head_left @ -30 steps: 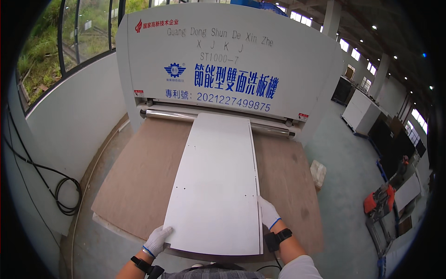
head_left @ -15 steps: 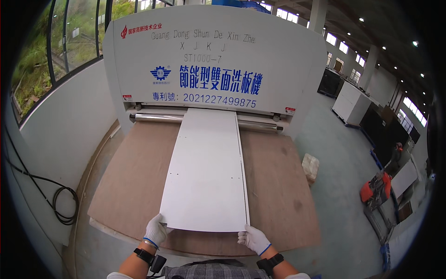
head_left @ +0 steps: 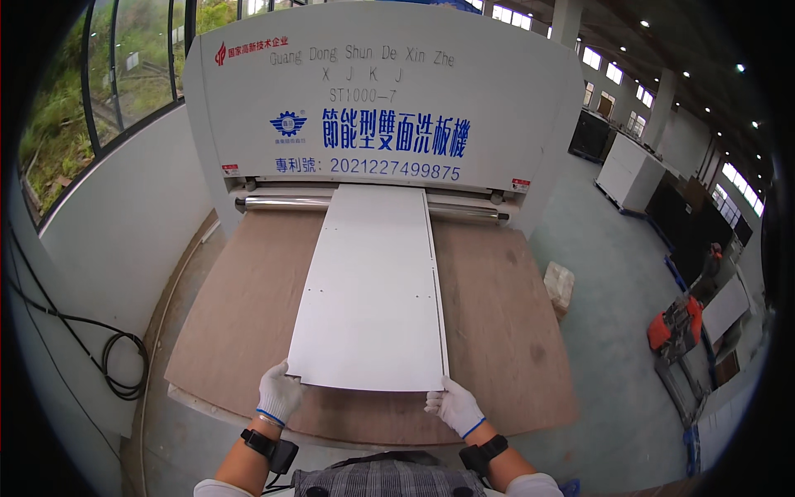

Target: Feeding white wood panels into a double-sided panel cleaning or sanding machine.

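A long white board (head_left: pixel 373 306) lies on the brown wooden table (head_left: pixel 240 290). Its far end passes over a shiny metal roller (head_left: pixel 290 203) and under the front of a large white machine (head_left: pixel 497 91). A groove runs along the board's right side, and small holes dot its face. My left hand (head_left: pixel 280 393), in a white glove, grips the near left corner. At the near right corner, my gloved right hand (head_left: pixel 457 407) is closed on the edge. The fingertips under the board are hidden.
Black cable (head_left: pixel 124 364) hangs coiled by the left wall below the windows. A pale wrapped block (head_left: pixel 559 286) sits right of the table. Further right are a red pallet jack (head_left: pixel 675 323), leaning panels and a white stack (head_left: pixel 629 178) on the grey floor.
The white board has slid away from me, further under the machine. Both hands have moved forward with it, still holding its near corners.
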The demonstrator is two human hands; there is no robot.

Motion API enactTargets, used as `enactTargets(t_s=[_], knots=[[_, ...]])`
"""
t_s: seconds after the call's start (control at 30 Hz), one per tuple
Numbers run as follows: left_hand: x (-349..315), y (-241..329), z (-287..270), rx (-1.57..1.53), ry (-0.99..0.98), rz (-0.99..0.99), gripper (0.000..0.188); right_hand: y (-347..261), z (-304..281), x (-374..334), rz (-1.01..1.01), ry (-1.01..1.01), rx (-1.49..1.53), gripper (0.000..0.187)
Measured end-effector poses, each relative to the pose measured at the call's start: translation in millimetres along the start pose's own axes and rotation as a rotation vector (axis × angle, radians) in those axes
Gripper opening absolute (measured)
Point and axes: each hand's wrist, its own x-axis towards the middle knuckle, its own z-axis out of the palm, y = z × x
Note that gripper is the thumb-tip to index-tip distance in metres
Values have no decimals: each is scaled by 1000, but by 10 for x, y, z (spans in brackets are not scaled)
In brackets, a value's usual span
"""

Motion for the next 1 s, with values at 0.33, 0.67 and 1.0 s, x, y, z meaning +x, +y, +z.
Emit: enactTargets(t_s=[0.33,0.67,1.0], knots=[[96,49,75,13,-49,-69,38,6,85,22,-34,32,84,27],[570,89,-96,197,106,46,41,-26,316,211,-150,-35,180,32],[224,-358,-382,136,24,-335,22,187,-328,-379,-209,57,355,23]])
